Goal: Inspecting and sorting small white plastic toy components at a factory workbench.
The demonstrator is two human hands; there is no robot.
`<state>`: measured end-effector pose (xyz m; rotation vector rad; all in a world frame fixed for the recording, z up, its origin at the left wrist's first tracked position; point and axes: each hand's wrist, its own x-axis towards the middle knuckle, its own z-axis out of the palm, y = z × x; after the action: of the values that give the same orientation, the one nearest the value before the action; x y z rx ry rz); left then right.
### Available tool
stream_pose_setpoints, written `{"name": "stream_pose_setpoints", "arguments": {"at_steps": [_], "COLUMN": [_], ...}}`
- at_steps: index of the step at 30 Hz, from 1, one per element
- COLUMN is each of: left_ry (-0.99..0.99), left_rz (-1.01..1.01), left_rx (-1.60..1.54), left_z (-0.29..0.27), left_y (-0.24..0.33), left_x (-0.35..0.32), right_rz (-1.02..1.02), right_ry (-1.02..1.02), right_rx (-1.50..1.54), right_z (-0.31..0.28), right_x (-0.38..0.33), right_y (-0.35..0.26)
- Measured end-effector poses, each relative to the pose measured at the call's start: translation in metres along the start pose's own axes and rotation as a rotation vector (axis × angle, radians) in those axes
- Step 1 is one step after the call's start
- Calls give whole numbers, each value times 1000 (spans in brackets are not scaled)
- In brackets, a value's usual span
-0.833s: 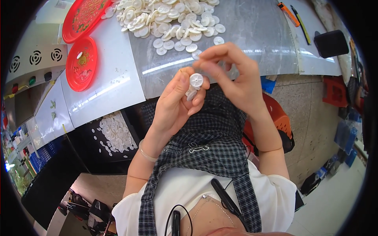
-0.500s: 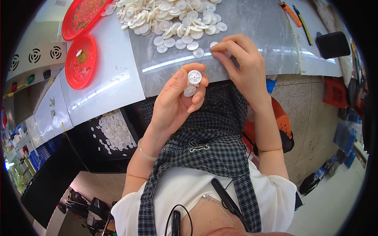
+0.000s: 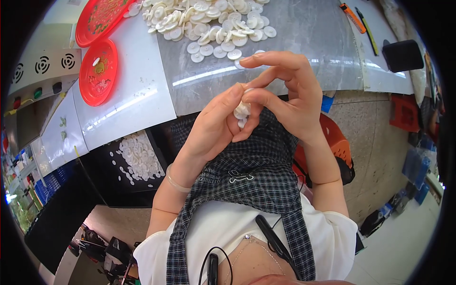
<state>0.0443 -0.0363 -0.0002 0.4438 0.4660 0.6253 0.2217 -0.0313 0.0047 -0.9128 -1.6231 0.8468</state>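
Note:
My left hand (image 3: 209,118) is raised over my lap just off the table's near edge. Its fingers curl around several small white plastic gears (image 3: 242,112), partly hidden by the fingers. My right hand (image 3: 299,97) meets it from the right, its thumb and a bent finger pinching at a gear by the left fingertips; the index finger stretches out above. That gear is mostly covered. On the grey tabletop beyond, a large heap of white gears (image 3: 204,19) lies spread, with several loose gears (image 3: 219,51) along its near side.
Two red patterned plates stand at left, a larger plate (image 3: 85,26) and a smaller plate (image 3: 88,80) with one white piece. Below them, a black tray (image 3: 127,189) bears white pieces. An orange cutter (image 3: 353,18), a yellow-black pen (image 3: 366,31) and a flat black object (image 3: 402,55) lie at right.
My right hand has come from the loose gears on the table back to my left hand. The left hand has turned, so the toothed gear face that showed before is now mostly hidden.

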Motion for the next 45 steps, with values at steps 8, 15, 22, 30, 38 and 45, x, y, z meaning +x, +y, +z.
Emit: {"name": "stream_pose_setpoints", "arguments": {"at_steps": [8, 15, 22, 30, 38, 45], "left_ry": [-30, 20, 218, 228, 345, 324], "left_rz": [0, 22, 188, 209, 327, 353], "left_rx": [-175, -158, -138, 204, 402, 334], "left_z": [-4, 2, 13, 1, -2, -5], "left_y": [-4, -1, 2, -4, -2, 0], "left_x": [-2, -1, 0, -5, -9, -11], "right_rz": [-43, -30, 123, -253, 8, 5], "right_ry": [59, 31, 80, 4, -17, 74], "right_rx": [-540, -648, -408, -251, -493, -613], "right_z": [-17, -18, -12, 2, -1, 15], "right_x": [8, 3, 3, 1, 7, 9], "right_y": [13, 25, 11, -12, 19, 27]}}
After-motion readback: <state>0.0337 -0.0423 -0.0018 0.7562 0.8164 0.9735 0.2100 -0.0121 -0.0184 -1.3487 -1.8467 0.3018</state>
